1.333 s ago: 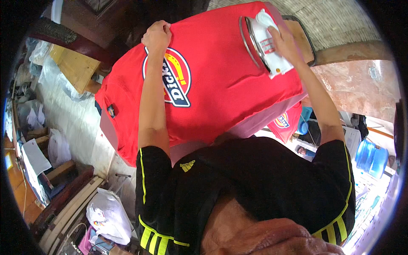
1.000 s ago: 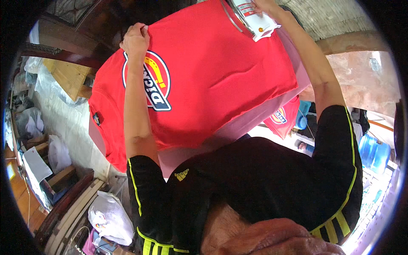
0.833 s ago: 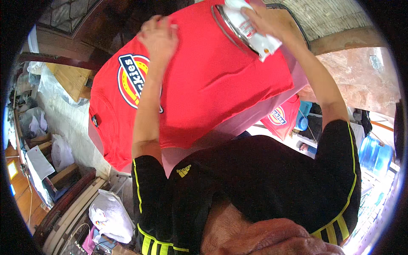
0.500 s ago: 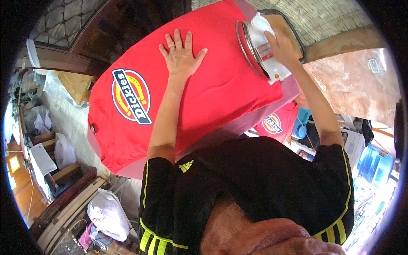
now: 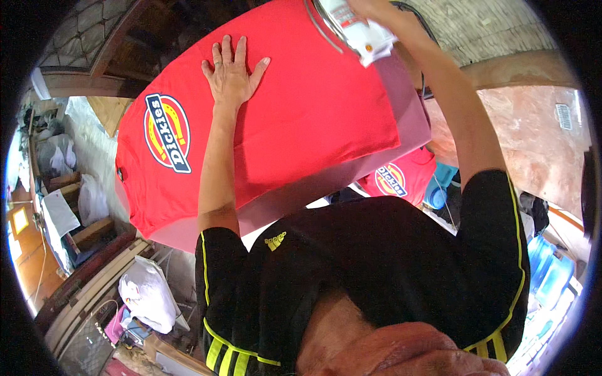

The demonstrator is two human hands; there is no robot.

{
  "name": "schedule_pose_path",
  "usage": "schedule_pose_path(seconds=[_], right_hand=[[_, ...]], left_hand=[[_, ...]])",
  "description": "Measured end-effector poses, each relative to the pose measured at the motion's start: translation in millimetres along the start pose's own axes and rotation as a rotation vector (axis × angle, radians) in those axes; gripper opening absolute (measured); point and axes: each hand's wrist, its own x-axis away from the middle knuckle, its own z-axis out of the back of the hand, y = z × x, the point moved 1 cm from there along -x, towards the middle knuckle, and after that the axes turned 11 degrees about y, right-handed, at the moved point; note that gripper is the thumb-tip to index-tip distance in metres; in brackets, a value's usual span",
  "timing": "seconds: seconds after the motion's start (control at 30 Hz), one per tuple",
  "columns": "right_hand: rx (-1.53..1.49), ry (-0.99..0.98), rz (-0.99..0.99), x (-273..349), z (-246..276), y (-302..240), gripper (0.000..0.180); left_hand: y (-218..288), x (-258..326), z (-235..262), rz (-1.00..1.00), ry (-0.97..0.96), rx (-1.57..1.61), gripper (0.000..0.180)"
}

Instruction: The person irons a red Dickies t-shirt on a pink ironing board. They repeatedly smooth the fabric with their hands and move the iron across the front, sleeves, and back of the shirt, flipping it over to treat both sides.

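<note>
A red T-shirt with a round printed emblem lies spread over a board with a dusky pink cover. My left hand rests flat on the shirt, fingers spread, to the right of the emblem. Up at the far right of the shirt, my right hand grips a white clothes iron with a shiny metal edge. The upper edge of the picture cuts off part of the iron and of that hand. The iron is over the shirt's far right part; its soleplate is hidden from view.
Another red shirt with a similar emblem lies below the board's right side, beside a blue container. Large blue water bottles stand at the lower right. White plastic bags and wooden strips are at the left.
My right hand has moved the iron away from me and to the left across the shirt. The shirt's right part looks smoother. My left hand stays flat at the same spot on the fabric.
</note>
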Motion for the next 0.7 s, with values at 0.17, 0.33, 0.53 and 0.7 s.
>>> schedule_pose_path(seconds=[0.17,0.33,0.53,0.7], right_hand=[[0.659,-0.019,0.535,120.9,64.1,-28.0,0.033],[0.139,-0.053,0.437,139.3,52.3,-20.9,0.033],[-0.105,-0.344,0.121,35.0,-22.5,-69.0,0.049],[-0.171,-0.148,-0.059,16.7,-47.6,-80.8,0.045]], left_hand=[[1.4,-7.2,-2.8,0.061,-0.006,-0.056,0.083],[8.5,-9.0,1.9,0.053,0.011,-0.028,0.081],[10.4,14.9,5.8,0.101,0.072,-0.044,0.08],[100.0,80.6,50.0,0.051,-0.029,0.095,0.084]])
